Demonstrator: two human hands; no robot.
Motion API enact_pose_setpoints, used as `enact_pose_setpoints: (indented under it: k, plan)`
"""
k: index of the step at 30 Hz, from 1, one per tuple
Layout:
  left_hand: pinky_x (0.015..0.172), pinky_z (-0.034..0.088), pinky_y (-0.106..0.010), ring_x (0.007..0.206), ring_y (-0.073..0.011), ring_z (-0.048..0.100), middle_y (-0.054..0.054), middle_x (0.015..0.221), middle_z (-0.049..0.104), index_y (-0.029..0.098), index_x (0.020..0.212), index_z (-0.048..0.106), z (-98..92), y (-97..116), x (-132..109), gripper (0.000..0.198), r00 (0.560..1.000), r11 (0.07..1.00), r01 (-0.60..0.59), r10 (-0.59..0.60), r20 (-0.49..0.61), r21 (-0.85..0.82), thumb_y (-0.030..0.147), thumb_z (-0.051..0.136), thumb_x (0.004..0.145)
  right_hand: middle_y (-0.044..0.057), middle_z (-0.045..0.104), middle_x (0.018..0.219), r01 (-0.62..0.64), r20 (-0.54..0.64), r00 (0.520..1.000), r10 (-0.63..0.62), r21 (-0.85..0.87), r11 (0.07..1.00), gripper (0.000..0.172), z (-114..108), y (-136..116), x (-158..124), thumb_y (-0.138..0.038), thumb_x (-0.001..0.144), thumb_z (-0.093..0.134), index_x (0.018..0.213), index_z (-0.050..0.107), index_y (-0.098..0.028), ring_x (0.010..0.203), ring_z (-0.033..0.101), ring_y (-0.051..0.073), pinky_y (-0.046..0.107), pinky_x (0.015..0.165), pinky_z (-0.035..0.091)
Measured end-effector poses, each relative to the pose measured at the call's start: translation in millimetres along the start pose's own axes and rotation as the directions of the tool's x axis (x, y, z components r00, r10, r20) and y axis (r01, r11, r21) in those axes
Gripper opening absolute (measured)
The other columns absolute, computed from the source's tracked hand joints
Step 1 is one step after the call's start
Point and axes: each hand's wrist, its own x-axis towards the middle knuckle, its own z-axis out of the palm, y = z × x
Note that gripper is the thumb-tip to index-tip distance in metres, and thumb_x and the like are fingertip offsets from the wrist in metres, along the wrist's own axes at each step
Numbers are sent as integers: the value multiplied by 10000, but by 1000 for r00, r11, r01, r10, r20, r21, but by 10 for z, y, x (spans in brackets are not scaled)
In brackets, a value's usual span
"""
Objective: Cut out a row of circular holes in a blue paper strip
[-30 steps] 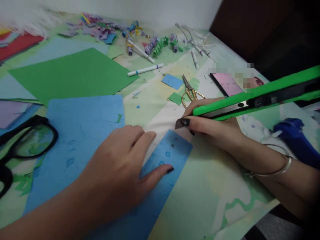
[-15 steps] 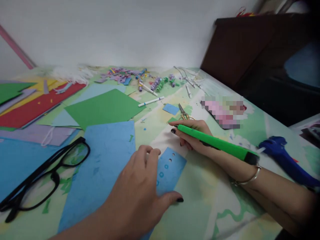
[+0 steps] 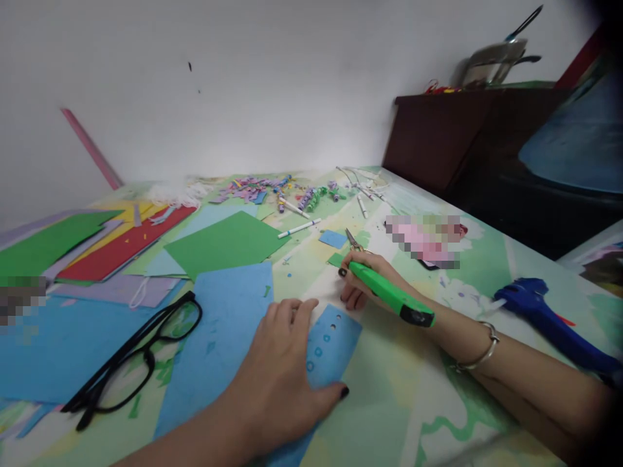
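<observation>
My left hand (image 3: pixel 285 373) lies over a narrow blue paper strip (image 3: pixel 335 337), fingers bent and thumb spread out to the right. Two small holes and a row of drawn dark-blue rings mark the strip; its lower part is hidden under the hand. Up and to the right, my right hand (image 3: pixel 370 279) grips a green utility knife (image 3: pixel 384 292) with a black end, which points back toward my wrist. The blade tip is hidden by the fingers in this view. Just beyond that hand lie small scissors (image 3: pixel 354 240) and a little blue paper piece (image 3: pixel 333 239).
Black glasses (image 3: pixel 141 357) rest on blue sheets at left, near a green sheet (image 3: pixel 228 243) and a red one (image 3: pixel 126 243). Markers (image 3: pixel 299 228) and paper scraps (image 3: pixel 248 188) lie farther back. On the right are a blue glue gun (image 3: pixel 540 311) and a pixelated pink object (image 3: pixel 423 240).
The camera view has tilted up and left, showing more wall. The knife's black end has swung closer toward me and its tip is now hidden. My left hand stays on the strip.
</observation>
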Motion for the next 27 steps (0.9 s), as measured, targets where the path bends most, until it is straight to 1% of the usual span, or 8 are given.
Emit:
enact_pose_setpoints:
  k: [3, 7, 11, 15, 17, 20, 24, 27]
  plan:
    - [1022, 355, -595, 1157, -335, 425, -135, 1217, 473, 183, 1324, 367, -1, 27, -30, 769, 997, 999, 20, -17, 75, -29, 300, 690, 636, 11, 668, 519, -52, 43, 998, 51, 6, 999, 249, 4, 46, 39, -370, 799, 655, 791, 477, -196, 414, 636, 155, 202, 360, 497]
    - [1000, 360, -512, 1073, -288, 450, -99, 1112, 494, 181, 1273, 421, 32, 15, -34, 742, 992, 959, 119, -102, 81, -257, 190, 648, 567, 22, 673, 540, -40, 136, 990, 38, 13, 999, 313, 30, 24, -11, -382, 722, 745, 746, 507, -180, 438, 644, 158, 209, 374, 504]
    - [911, 406, -426, 920, -224, 501, -36, 971, 508, 199, 1194, 482, 58, -22, 5, 694, 976, 785, 203, -212, 54, -585, 128, 637, 522, -6, 653, 555, 33, 171, 984, -41, 47, 998, 407, 76, -49, -99, -382, 625, 833, 715, 495, -174, 437, 607, 112, 178, 392, 478]
    - [701, 490, -362, 749, -177, 574, -39, 948, 567, 178, 1154, 486, 22, -64, 77, 622, 959, 626, 252, -263, 104, -738, 202, 682, 565, -6, 671, 624, 90, 129, 986, -104, 116, 989, 465, 97, -83, -132, -485, 650, 808, 788, 486, -180, 496, 606, 94, 191, 473, 509]
    - [689, 524, -361, 771, -193, 631, -80, 997, 628, 160, 1148, 505, -16, -85, 119, 600, 949, 525, 266, -289, 124, -809, 280, 721, 601, -16, 665, 638, 102, 85, 990, -116, 154, 983, 462, 102, -85, -138, -514, 680, 781, 815, 490, -182, 521, 610, 87, 183, 495, 508]
    - [779, 538, -352, 876, -215, 670, -106, 1014, 697, 142, 1088, 590, -65, -107, 175, 522, 940, 422, 236, -329, 95, -875, 351, 761, 642, -10, 660, 629, 91, 74, 992, -105, 170, 981, 452, 121, -72, -149, -533, 708, 756, 836, 510, -176, 527, 626, 97, 174, 475, 486]
    - [784, 534, -298, 869, -192, 676, -85, 989, 733, 147, 993, 669, -68, -110, 215, 424, 930, 371, 163, -368, 16, -914, 361, 801, 652, 47, 706, 698, 59, 154, 984, -84, 163, 985, 442, 168, -23, -166, -557, 750, 708, 841, 538, -159, 508, 627, 111, 201, 461, 500]
    - [785, 535, -282, 868, -179, 676, -65, 985, 737, 164, 992, 685, -42, -104, 228, 397, 928, 346, 105, -370, -33, -932, 380, 794, 677, 43, 705, 677, 53, 185, 980, -77, 131, 990, 408, 201, 6, -178, -531, 778, 695, 822, 548, -153, 451, 599, 93, 173, 409, 463]
